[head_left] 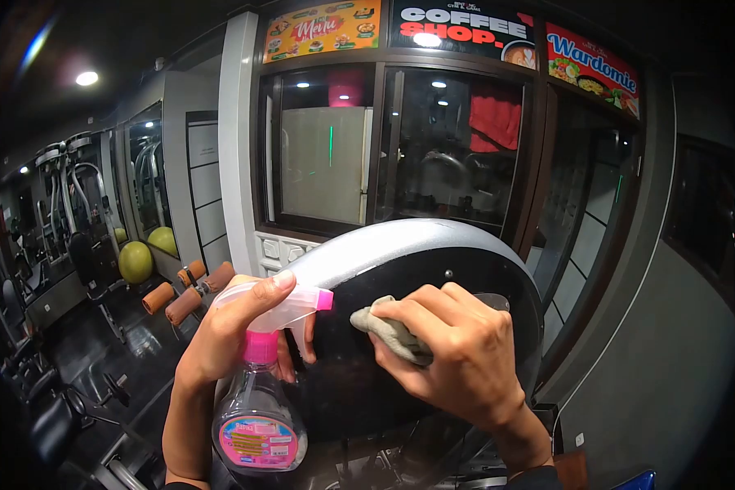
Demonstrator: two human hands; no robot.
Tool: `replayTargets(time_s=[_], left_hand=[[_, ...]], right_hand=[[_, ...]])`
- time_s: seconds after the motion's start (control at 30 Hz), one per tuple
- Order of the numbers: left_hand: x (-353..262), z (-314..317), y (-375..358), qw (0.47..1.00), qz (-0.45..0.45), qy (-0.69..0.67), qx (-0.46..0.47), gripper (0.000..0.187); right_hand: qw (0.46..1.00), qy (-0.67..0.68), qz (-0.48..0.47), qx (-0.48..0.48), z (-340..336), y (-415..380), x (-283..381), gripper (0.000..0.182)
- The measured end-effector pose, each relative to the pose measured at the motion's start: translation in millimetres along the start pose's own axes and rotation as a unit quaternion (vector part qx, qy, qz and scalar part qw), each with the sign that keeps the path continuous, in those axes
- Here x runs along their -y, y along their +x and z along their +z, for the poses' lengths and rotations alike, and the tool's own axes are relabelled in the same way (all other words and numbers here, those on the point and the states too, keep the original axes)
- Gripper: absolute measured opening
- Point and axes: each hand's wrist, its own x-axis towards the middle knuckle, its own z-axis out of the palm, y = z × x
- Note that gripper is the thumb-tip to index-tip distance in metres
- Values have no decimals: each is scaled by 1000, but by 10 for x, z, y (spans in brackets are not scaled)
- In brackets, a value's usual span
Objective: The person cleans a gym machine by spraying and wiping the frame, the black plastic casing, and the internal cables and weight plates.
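My left hand point(230, 331) is closed around the neck of a clear spray bottle point(260, 400) with a pink collar, a pink nozzle and a pink label. Its nozzle points right, toward the black panel. In my right hand point(457, 351) is a bunched grey-green cloth point(394, 328), gripped between thumb and fingers. Behind both hands stands a rounded machine cover point(408, 237) with a silver rim and a black side panel point(359, 286). The cloth is in front of this panel; whether it touches cannot be told.
Orange-brown foam rollers point(184, 304) stand left of the cover, with green exercise balls point(135, 262) farther back. Gym machines point(86, 196) fill the left side. Dark-framed windows point(453, 147) are behind the cover, and a grey wall point(653, 359) runs along the right.
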Motion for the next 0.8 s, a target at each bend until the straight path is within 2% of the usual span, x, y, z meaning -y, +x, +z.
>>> replayTargets(time_s=[0.13, 0.23, 0.33, 0.43, 0.5, 0.57, 0.63, 0.7, 0.8], left_hand=[[20, -12, -34, 1000, -7, -3, 12, 58], [30, 59, -79, 999, 16, 0, 30, 56], [69, 82, -131, 999, 26, 0, 46, 54], [48, 93, -154, 998, 18, 1, 59, 53], [46, 110, -178, 998, 11, 11, 56, 53], [84, 140, -195, 998, 14, 14, 61, 54], [87, 167, -211, 997, 16, 20, 66, 54], [64, 177, -246, 997, 14, 22, 78, 54], [101, 155, -270, 995, 18, 32, 90, 53]], right_hand=[[996, 30, 74, -35, -37, -159, -174, 19], [985, -16, 162, -51, -168, -238, -209, 19], [967, -6, 223, -120, -145, -338, -253, 17], [968, -35, 207, -136, -56, -363, -133, 18], [977, -9, 182, -113, -9, -381, 35, 19], [989, -11, 113, -99, 57, -409, 167, 22], [992, -10, 89, -88, 93, -482, 236, 25], [992, 8, 91, -82, 58, -549, 214, 26], [982, 2, 156, -105, 7, -679, 85, 24]])
